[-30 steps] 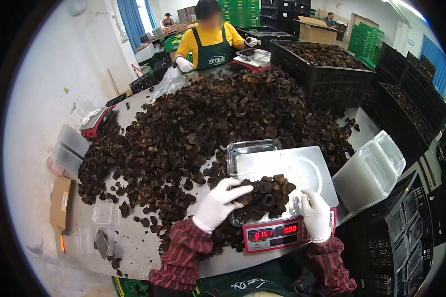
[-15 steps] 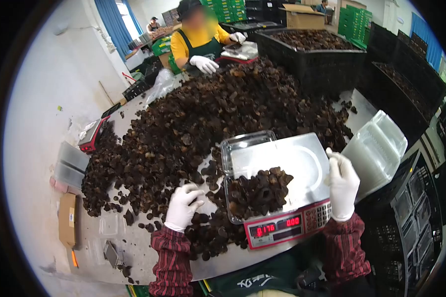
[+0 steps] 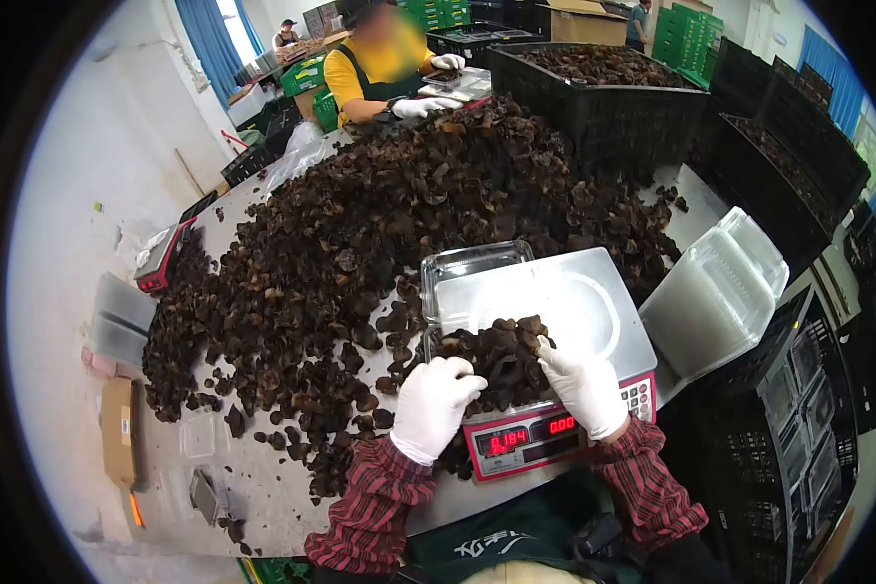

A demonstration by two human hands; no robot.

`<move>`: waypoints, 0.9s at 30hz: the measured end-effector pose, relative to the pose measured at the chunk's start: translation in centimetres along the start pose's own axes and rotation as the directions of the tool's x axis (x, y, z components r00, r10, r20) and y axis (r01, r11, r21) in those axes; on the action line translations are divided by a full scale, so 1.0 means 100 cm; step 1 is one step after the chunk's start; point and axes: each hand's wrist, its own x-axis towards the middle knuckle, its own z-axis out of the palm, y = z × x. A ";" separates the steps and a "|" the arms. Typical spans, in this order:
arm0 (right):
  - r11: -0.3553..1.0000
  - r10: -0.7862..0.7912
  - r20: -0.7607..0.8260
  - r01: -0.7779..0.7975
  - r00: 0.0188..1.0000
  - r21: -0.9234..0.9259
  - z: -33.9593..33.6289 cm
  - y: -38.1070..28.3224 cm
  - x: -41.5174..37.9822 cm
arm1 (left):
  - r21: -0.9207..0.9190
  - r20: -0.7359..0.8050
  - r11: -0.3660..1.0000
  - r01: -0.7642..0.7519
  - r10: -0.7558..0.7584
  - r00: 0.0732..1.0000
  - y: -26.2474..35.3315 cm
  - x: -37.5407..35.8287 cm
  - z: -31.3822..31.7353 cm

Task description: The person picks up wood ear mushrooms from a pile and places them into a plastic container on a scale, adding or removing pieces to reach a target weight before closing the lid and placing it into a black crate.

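A clear plastic tray heaped with dark wood ear mushrooms [image 3: 501, 365] rests on the metal pan of a red digital scale [image 3: 526, 443], whose display reads 0.184. My left hand [image 3: 433, 409], in a white glove, is at the heap's left side with fingers curled and pressed together. At the right side, the fingertips of my gloved right hand [image 3: 584, 384] press together against the mushrooms. What either hand has between its fingers is hidden. Behind the heap, an empty clear tray [image 3: 472, 263] lies partly against the scale pan.
A large pile of loose wood ear mushrooms [image 3: 360, 234] spreads over the metal table [image 3: 292, 506]. Stacked clear trays [image 3: 715, 297] stand right of the scale. Across the table, a co-worker [image 3: 380, 68] in white gloves works at another scale. A black crate [image 3: 594, 117] of mushrooms stands behind the pile.
My left hand has moved right from the loose mushrooms to the filled tray. My right hand has come left from the scale's edge to the heap. The display went from 0.176 to 0.184.
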 end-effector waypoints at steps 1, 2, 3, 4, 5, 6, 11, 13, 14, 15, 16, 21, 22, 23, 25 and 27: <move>1.000 -0.005 -0.001 0.005 1.000 -0.004 -0.001 0.001 -0.002 | 0.015 0.023 1.000 0.012 -0.013 1.000 0.002 -0.001 0.001; 0.997 -0.075 -0.115 0.076 0.991 0.000 -0.004 0.003 -0.001 | -0.032 0.091 0.998 0.062 -0.059 0.994 0.004 -0.002 -0.006; 0.989 -0.144 -0.227 0.147 0.963 -0.002 -0.005 0.005 0.000 | -0.184 0.068 0.981 0.063 -0.052 0.996 0.003 -0.001 -0.012; 0.988 -0.149 -0.230 0.153 0.962 -0.003 -0.009 0.002 -0.002 | -0.332 0.050 0.941 0.062 -0.049 0.998 0.002 -0.001 -0.020; 0.999 0.016 -0.284 -0.007 0.959 0.033 -0.016 -0.004 -0.006 | -0.408 0.105 0.906 0.116 -0.080 0.991 0.003 0.004 -0.035; 0.984 0.179 -0.332 -0.162 0.926 0.079 -0.019 -0.006 -0.009 | -0.426 0.013 0.901 0.080 -0.082 0.997 -0.003 0.008 -0.040; 0.866 0.433 0.195 -0.466 0.880 0.181 -0.028 -0.003 -0.014 | -0.414 0.024 0.731 0.542 -0.587 0.810 -0.058 0.040 -0.022; 0.790 0.458 0.237 -0.515 0.857 0.332 -0.021 -0.004 -0.014 | -0.593 0.128 0.624 0.508 -0.550 0.825 -0.089 0.048 0.005; 0.687 0.475 0.285 -0.553 0.833 0.471 -0.021 -0.006 -0.011 | -0.798 0.186 0.402 0.449 -0.545 0.818 -0.089 0.054 0.009; 0.593 0.494 0.356 -0.607 0.793 0.529 -0.022 -0.007 -0.009 | -0.915 0.178 0.223 0.336 -0.525 0.832 -0.090 0.053 0.010; 0.594 0.494 0.350 -0.603 0.796 0.532 -0.026 -0.010 -0.010 | -0.960 0.125 0.133 0.246 -0.583 0.803 -0.088 0.050 0.013; 0.403 0.385 0.405 -0.545 0.830 0.735 -0.023 0.012 -0.018 | -0.580 -0.283 0.814 -0.012 -0.187 0.941 -0.069 -0.003 -0.016; 0.193 0.321 0.520 -0.592 0.792 0.782 -0.023 0.015 -0.020 | -0.599 -0.209 0.798 0.068 -0.238 0.948 -0.051 -0.015 -0.026; 0.077 0.273 0.548 -0.586 0.791 0.807 -0.016 0.029 -0.024 | -0.601 -0.120 0.782 0.166 -0.294 0.948 -0.036 -0.022 -0.032; 0.328 0.284 0.534 -0.604 0.796 0.726 -0.022 0.020 -0.022 | -0.785 0.169 0.454 0.421 -0.498 0.851 -0.031 -0.047 -0.019; 0.505 0.321 0.539 -0.622 0.779 0.599 -0.022 0.017 -0.022 | -0.902 0.348 0.028 0.432 -0.546 0.762 -0.020 -0.055 -0.009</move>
